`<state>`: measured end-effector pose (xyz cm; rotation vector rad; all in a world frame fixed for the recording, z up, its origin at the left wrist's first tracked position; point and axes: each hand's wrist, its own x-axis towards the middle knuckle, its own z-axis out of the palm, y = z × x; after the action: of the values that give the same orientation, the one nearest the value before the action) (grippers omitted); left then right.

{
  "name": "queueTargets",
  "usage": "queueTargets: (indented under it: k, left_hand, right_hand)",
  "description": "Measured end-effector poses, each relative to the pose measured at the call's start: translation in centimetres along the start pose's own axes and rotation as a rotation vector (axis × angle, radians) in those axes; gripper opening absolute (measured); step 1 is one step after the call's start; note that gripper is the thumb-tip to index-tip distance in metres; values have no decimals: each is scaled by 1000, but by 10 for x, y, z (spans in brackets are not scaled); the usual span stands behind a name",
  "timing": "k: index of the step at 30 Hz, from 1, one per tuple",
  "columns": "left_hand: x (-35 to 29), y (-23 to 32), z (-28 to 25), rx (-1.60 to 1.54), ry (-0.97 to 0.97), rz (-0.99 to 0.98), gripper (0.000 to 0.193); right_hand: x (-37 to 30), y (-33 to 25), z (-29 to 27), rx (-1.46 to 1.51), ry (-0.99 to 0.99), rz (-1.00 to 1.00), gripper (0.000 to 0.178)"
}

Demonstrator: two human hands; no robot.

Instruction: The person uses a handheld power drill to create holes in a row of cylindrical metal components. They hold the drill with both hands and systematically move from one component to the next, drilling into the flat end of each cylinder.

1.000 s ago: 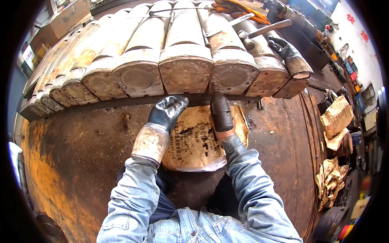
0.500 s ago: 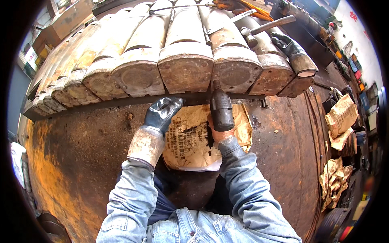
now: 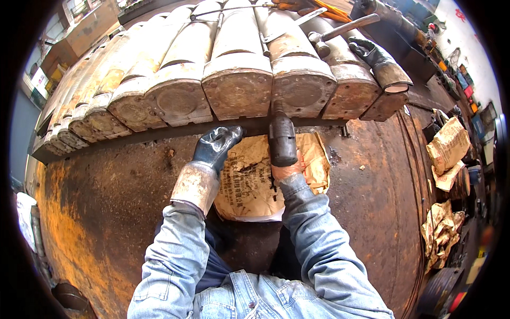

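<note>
My right hand point(image 3: 287, 170), bare, is wrapped round a dark power driver point(image 3: 282, 142), largely hidden beneath the tool's body. The driver's nose points away from me, at the lower edge of the metal cylinder row, near the joint between two end blocks point(image 3: 303, 93). Whether it touches a bolt there cannot be seen. My left hand point(image 3: 217, 144) wears a black coated glove with a stained pale cuff. Its fingers are curled closed just short of the row, left of the driver; what they hold, if anything, is hidden. Below both hands lies a torn brown paper sack point(image 3: 247, 186).
Across the cylinders lie a hammer point(image 3: 342, 33), a spare black glove point(image 3: 381, 65), a flat metal tool point(image 3: 295, 24) and a long thin rod point(image 3: 228, 9). Crumpled paper point(image 3: 442, 234) and other clutter line the right side. Rusty metal plate point(image 3: 122, 212) spreads around me.
My right hand and the driver have shifted slightly left, and the tool now points straighter ahead. My left hand stays closed in nearly the same place. The view has turned a little.
</note>
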<state>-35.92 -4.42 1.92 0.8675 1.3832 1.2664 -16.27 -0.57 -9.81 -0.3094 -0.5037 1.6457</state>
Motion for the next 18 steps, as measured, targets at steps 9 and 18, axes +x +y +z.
queueTargets:
  k: [9, 18]
  left_hand:
    - [18, -19, 3, -22, -63, -1, 34]
    - [13, -17, -6, -57, -50, -15, 36]
  right_hand:
    - [3, -18, 4, -428, 89, -28, 23]
    - [-7, -15, 29, -1168, 21, -76, 23]
